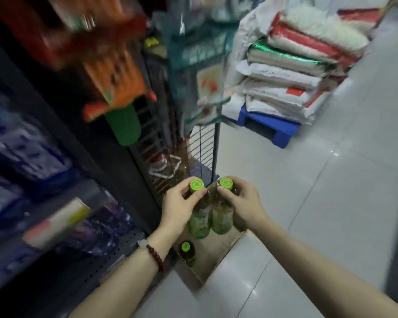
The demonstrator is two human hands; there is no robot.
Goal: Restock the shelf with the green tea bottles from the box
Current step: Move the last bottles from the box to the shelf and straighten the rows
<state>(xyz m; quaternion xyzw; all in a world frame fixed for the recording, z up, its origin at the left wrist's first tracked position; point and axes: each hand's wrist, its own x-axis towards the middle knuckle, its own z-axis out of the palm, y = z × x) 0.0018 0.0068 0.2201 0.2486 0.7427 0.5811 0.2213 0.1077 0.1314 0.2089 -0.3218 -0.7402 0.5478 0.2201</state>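
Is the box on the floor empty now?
Not empty. One green-capped bottle stands inside the box. The left hand and right hand each hold another above it.

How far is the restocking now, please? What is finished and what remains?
Done: cannot tell; the shelf is too blurred to show any green tea. In hand: the left hand and right hand each grip one bottle by the neck, left bottle, right bottle, above the box. Left: shelving these two, plus at least one bottle in the box.

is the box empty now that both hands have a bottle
No, one more green-capped bottle stands in the box below the two bottles the left hand and right hand grip.
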